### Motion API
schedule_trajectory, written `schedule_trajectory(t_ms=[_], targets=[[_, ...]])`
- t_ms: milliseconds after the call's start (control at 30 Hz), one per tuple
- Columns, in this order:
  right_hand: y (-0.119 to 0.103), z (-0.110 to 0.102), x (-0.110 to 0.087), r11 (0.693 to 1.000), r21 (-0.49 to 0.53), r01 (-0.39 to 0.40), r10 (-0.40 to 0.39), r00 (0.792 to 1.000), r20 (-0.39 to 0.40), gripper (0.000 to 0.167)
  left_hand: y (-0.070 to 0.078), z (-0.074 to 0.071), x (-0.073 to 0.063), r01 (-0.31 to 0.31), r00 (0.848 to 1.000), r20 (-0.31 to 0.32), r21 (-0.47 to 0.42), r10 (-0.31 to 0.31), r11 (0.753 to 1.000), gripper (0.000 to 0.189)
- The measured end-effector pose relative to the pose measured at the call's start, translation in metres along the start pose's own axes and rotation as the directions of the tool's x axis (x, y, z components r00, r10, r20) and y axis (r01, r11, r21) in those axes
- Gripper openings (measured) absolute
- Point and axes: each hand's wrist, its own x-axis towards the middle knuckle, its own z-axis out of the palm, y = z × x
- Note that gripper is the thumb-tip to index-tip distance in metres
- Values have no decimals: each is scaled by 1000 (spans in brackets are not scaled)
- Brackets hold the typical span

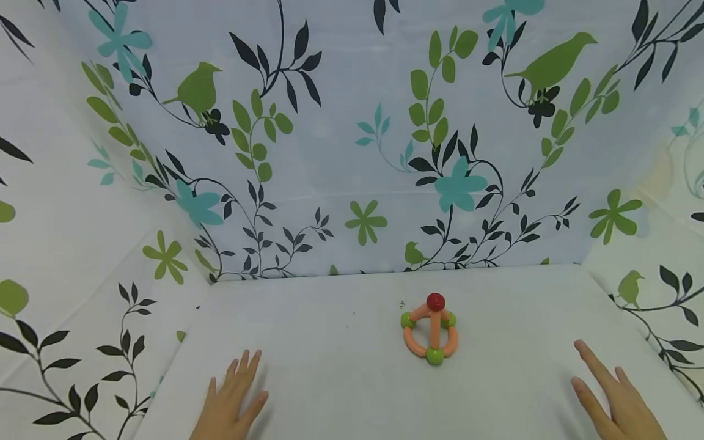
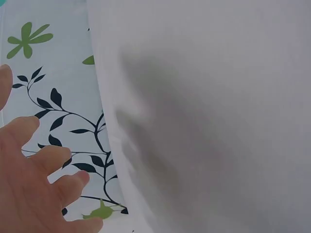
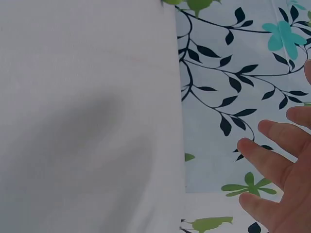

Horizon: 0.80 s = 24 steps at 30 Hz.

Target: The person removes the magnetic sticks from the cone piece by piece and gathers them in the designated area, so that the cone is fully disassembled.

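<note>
A baby rattle (image 1: 435, 330) with an orange ring, green beads and a red ball on top sits on the white table, right of the middle. My left hand (image 1: 232, 397) is at the table's front left, fingers spread and holding nothing. At the front right is my right hand (image 1: 618, 394), its fingers apart and also holding nothing. Both hands are well away from the rattle. In the left wrist view the left hand (image 2: 39, 179) shows at the left edge; the right wrist view shows the right hand (image 3: 282, 170) at its right edge. Neither wrist view shows the rattle.
The white table (image 1: 341, 366) reaches back to a hanging cloth (image 1: 330, 153) printed with birds, leaves and flowers. Similar printed cloth (image 1: 71, 256) lies beyond the table's left side, and more is beyond its right edge. Shadows of the hands fall on the tabletop.
</note>
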Motion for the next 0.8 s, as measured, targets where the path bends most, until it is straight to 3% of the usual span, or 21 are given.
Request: schedule_trajectory(t_ms=[233,467,700,800], targets=[[-19,19,-6,984,161,76,-49,985,-166,64,23,4,1,51,999,17,-144,-50,988,66],[-41,26,-2,971,234,47,-6,985,-174,63,42,15,10,87,996,28,-224,-83,971,63],[-64,34,3,943,302,138,-57,964,-261,58,62,28,18,90,996,11,-325,-92,941,59],[-74,37,5,932,335,139,-53,966,-254,57,72,33,22,103,995,28,-379,-99,920,53]])
